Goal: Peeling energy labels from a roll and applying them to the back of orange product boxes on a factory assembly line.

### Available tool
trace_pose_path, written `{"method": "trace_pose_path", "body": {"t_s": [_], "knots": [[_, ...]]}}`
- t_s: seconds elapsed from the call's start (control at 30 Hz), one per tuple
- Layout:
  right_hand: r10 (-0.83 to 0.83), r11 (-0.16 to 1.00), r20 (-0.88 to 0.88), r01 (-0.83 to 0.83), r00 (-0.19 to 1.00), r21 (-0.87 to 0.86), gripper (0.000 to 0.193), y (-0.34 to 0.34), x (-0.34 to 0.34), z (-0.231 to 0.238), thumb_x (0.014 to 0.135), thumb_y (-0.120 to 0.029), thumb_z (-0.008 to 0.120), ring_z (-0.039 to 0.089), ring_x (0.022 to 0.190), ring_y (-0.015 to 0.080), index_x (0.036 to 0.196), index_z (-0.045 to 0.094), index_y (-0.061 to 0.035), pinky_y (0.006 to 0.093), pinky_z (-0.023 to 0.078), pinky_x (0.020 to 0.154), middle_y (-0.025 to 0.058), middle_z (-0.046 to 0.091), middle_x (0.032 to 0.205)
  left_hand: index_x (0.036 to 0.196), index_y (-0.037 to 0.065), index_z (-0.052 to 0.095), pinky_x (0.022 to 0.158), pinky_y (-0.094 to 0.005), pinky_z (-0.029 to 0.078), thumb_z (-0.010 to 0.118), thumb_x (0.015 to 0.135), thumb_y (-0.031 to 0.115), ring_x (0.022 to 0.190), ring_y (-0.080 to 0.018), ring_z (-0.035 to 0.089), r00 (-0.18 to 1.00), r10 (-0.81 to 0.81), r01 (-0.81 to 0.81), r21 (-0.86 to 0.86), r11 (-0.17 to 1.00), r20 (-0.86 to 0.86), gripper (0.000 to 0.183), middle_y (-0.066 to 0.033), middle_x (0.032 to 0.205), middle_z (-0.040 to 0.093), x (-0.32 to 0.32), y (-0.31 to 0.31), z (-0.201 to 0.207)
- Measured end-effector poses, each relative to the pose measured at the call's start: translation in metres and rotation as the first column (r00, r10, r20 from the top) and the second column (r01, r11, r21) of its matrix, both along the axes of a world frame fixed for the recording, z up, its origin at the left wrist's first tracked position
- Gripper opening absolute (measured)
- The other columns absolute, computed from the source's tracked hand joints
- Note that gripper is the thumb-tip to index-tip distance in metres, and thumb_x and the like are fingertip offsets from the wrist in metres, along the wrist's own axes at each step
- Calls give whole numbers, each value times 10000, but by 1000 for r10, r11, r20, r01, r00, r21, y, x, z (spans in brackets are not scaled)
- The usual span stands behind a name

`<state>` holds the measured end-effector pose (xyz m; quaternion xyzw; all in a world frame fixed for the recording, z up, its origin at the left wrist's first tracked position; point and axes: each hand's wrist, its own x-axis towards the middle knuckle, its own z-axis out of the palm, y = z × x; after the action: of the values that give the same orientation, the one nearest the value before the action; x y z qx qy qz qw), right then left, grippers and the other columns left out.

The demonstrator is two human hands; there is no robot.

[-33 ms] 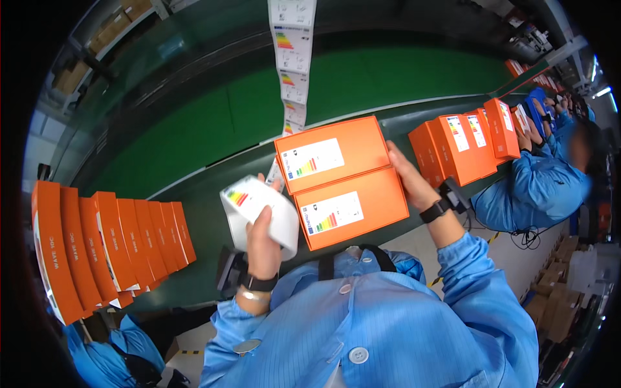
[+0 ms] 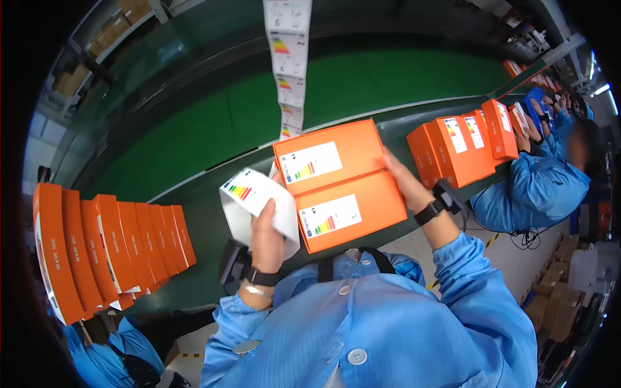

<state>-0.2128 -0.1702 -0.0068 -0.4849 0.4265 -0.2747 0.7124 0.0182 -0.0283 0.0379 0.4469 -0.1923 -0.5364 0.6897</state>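
Two orange boxes [image 2: 362, 149] lie side by side in front of me. Each has a white label [image 2: 331, 216] with coloured bars on its upper face. My left hand [image 2: 266, 242] grips a curled strip of white labels [image 2: 249, 204] at the boxes' left side, thumb in front, with the other fingers mostly hidden behind it. Against the right side of the boxes rests my right hand [image 2: 409, 184], its fingers stretched out. A long folded label strip [image 2: 290, 64] runs from the top of the view to behind the far box.
A row of orange boxes [image 2: 119, 242] stands at left, more labelled orange boxes [image 2: 453, 152] at right. Beyond the dark work surface lies a green conveyor belt [image 2: 375, 77]. A co-worker in blue [image 2: 543, 174] sits at right; another blue sleeve [image 2: 113, 349] shows at lower left.
My right hand has slipped slightly down and toward the left along the box side. The curled labels in my left hand have tilted a little, and the hanging strip has shifted slightly.
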Motion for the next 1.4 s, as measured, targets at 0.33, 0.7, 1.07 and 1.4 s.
{"method": "trace_pose_path", "body": {"t_s": [0.33,0.7,1.07,1.4], "knots": [[-116,990,67,121,991,-75,559,26,14,45,928,-335,447,411,1184,169,1365,275,-34,291,329,985,91,412,1321,1297,-3,407,958,-293,343,381,929,223,1130,-182,463,990,49,-61,84,995,136,432,-112,1269,460,-35,-6,-4],[-696,706,304,698,651,122,496,-11,-158,37,923,-384,436,583,984,229,1194,445,30,316,489,821,129,552,1149,1298,-103,280,1031,-384,285,426,887,273,1226,-323,394,968,14,21,-137,990,251,576,-241,1326,372,-8,-5,64],[-989,137,40,983,142,-119,455,-74,-212,-11,927,-299,463,578,943,253,1157,449,93,331,483,794,147,547,1112,1262,-143,312,1014,-375,326,434,891,253,1173,-301,460,988,2,2,-29,1000,152,556,-241,1256,450,-7,21,50],[-88,587,-257,-159,963,-794,387,23,5,89,814,-152,580,405,1184,268,1187,529,-60,360,324,989,138,451,1230,1277,-59,337,955,-408,402,529,852,73,1113,-324,507,977,-169,170,2,985,-127,485,-209,1220,488,-29,44,35]]}}
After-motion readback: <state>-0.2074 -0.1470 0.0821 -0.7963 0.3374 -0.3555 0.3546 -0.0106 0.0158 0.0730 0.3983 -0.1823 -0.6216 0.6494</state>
